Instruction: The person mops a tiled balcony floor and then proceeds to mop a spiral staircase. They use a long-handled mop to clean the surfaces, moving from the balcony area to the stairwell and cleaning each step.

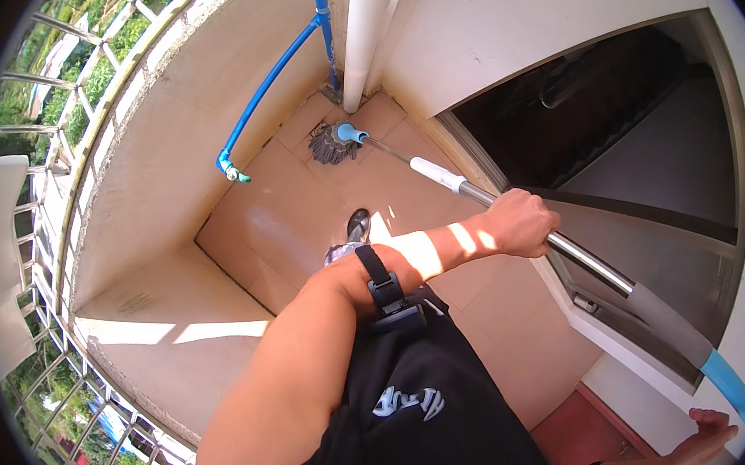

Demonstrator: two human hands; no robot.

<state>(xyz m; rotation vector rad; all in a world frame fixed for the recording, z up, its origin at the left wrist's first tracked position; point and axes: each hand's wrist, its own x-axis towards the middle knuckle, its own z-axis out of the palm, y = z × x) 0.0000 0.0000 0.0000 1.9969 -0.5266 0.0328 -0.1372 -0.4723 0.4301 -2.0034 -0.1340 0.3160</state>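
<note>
Clasping a mop (592, 264) in the left hand (522, 224) at three o'clock, with right hand (705, 442) uncurled (contact unclear) beside its blue grip (730, 385) at four.

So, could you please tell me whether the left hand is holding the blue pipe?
No, the left hand is closed around the mop pole, well apart from the blue pipe.
</note>
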